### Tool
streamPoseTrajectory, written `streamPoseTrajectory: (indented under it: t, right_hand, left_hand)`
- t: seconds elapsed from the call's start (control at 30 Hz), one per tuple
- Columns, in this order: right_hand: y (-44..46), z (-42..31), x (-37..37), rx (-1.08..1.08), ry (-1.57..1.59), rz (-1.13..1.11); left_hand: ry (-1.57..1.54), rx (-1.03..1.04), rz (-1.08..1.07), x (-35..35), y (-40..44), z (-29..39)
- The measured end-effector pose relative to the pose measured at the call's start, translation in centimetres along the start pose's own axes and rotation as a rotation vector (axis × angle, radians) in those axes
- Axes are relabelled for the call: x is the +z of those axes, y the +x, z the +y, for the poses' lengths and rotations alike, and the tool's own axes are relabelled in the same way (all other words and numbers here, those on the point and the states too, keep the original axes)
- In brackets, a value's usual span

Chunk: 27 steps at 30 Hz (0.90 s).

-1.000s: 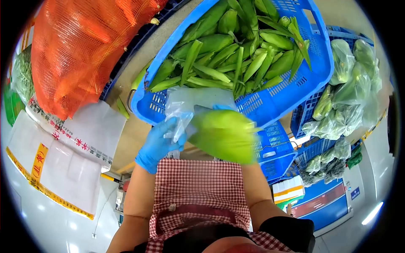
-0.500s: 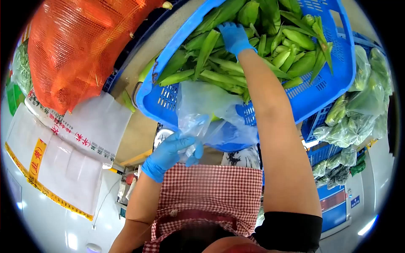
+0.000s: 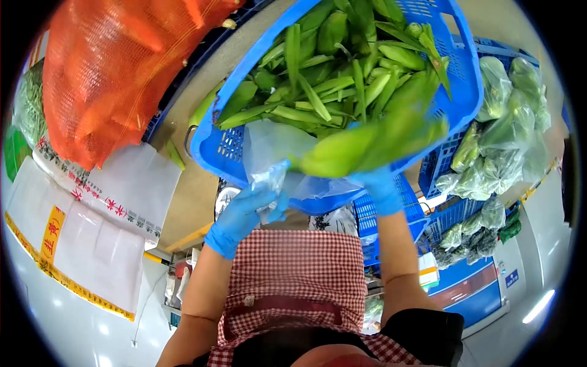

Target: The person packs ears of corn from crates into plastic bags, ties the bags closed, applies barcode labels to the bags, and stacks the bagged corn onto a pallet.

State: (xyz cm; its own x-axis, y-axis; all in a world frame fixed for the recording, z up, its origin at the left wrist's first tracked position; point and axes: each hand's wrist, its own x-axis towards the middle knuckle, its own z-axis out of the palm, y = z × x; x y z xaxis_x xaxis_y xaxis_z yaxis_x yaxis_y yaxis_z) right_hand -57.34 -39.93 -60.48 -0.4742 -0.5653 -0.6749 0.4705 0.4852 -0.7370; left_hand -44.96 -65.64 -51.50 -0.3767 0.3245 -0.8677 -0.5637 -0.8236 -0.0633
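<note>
Corn ear (image 3: 351, 147), in green husk and blurred, lies crosswise above the near edge of the blue crate (image 3: 203, 147). Its left end points toward the clear plastic bag (image 3: 275, 144); contact between the two cannot be determined. The right hand (image 3: 380, 186) is closed around the ear from the near side, with most fingers hidden. The left hand (image 3: 244, 211) pinches gathered film of the bag between thumb and fingers.

Clearance: the bag overlaps the crate's near left rim. Bare crate floor shows at the right, between the husk pile (image 3: 330, 92) and the rim. A strip of tabletop (image 3: 189, 202) adjoins the crate's left side, with the red mesh sack (image 3: 116, 79) beyond it. The checked apron (image 3: 293, 257) sits just on the near side of the crate.

Change from half a second ago: the right hand is out of the pile and back beside the bag, now carrying the ear. The left hand retains its hold.
</note>
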Motion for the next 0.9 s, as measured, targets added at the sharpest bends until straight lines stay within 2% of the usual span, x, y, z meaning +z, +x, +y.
streamPoseTrajectory:
  t: [0.03, 0.1, 0.17, 0.2, 0.23, 0.3, 0.33, 0.37, 0.43, 0.47, 0.5, 0.57, 0.6, 0.67, 0.73, 0.77, 0.87, 0.9]
  right_hand:
    - [-1.7, 3.4, 1.3, 0.005, 0.016, -0.009]
    - [-3.5, 1.8, 5.3, 0.060, 0.249, 0.024]
    - [-3.4, -1.0, 7.2, 0.083, 0.181, -0.016]
    - [-2.6, 0.1, 7.1, 0.057, -0.106, -0.096]
    - [-1.5, 1.0, 6.7, 0.027, -0.392, -0.177]
    - [1.9, -0.9, 3.4, 0.450, -0.293, -0.146]
    - [3.4, 2.9, 1.6, 0.168, 0.100, 0.302]
    - [6.1, 6.1, -2.0, -0.127, -0.284, 0.635]
    - [10.8, 8.7, -9.3, -0.086, -0.078, 0.994]
    - [13.6, 13.5, -14.1, -0.161, -0.266, 1.119]
    - [16.1, 15.7, -16.9, -0.102, -0.283, 1.226]
    - [18.2, 15.7, -17.9, 0.113, -0.349, 1.333]
    - [18.7, 12.8, -17.2, 0.271, -0.400, 1.329]
    - [17.8, 10.6, -16.9, 0.432, -0.170, 1.269]
    - [17.9, 10.1, -17.2, 0.387, 0.394, 1.102]
    - [18.0, 10.4, -16.7, 0.257, 0.286, 1.118]
    - [15.8, 9.7, -15.7, 0.099, -0.026, 0.992]
    - [15.8, 10.1, -15.9, 0.045, 0.056, 0.900]
  left_hand:
    - [-0.054, 0.014, -0.040, 0.2, 0.0, -0.1]
    - [-0.166, 0.041, -0.113, -0.5, -0.6, -0.4]
    - [-0.150, -0.005, -0.091, -2.6, -1.1, -1.2]
    - [-0.143, -0.026, -0.078, -2.6, -1.1, -1.1]
    - [-0.115, 0.052, -0.133, -1.6, -1.1, -0.9]
    - [-0.085, 0.035, 0.032, -2.1, -1.5, -1.0]
    - [-0.075, 0.026, 0.109, -2.4, -1.6, -1.1]
    - [-0.113, 0.031, 0.032, -2.6, -1.9, -0.7]
    - [0.049, 0.008, -0.001, -2.4, -1.5, -1.2]
    - [0.130, 0.004, -0.014, -2.4, -1.2, -1.4]
    - [0.245, -0.071, 0.082, -2.4, -0.9, -2.1]
    - [0.204, -0.148, 0.027, -2.3, -0.9, -3.0]
    - [0.182, -0.194, -0.001, -2.3, -0.8, -3.4]
    - [0.107, -0.183, 0.063, -1.8, -0.5, -4.3]
    - [0.044, -0.161, 0.153, -2.2, -0.3, -5.3]
    - [0.120, -0.176, 0.131, -2.7, -0.2, -5.7]
    - [0.185, -0.132, 0.161, -2.3, 0.2, -6.3]
    - [0.171, -0.033, 0.178, -1.6, 0.3, -6.0]
